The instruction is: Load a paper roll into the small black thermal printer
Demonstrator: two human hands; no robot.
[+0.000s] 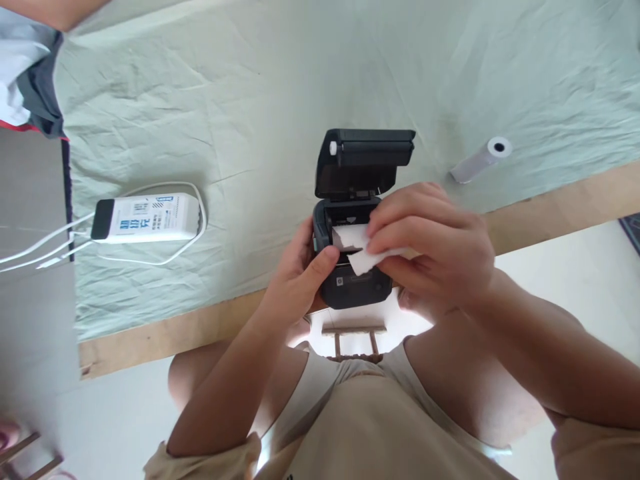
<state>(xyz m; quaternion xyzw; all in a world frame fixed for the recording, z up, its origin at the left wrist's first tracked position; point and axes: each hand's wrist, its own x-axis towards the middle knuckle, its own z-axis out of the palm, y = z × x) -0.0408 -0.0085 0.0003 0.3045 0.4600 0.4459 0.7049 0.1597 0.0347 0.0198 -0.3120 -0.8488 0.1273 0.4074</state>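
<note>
A small black receipt printer (356, 288) is held near the table's front edge, its lid (363, 147) swung up with a dark roller along it. My left hand (305, 270) grips the printer's left side, thumb on the rim of the paper bay. With closed fingers, my right hand (430, 243) pinches white paper (367, 260) over the bay. One torn-looking end of the paper sticks out below the fingers, and another part reaches into the bay. How much paper lies inside is hidden by my fingers.
A white paper roll (477, 161) lies at the right on the pale green cloth (260, 87). To the left is a white power strip (150, 219) with white cables. The table's wooden edge (170, 340) runs along the front. Part of another person's arm (55, 10) shows at top left.
</note>
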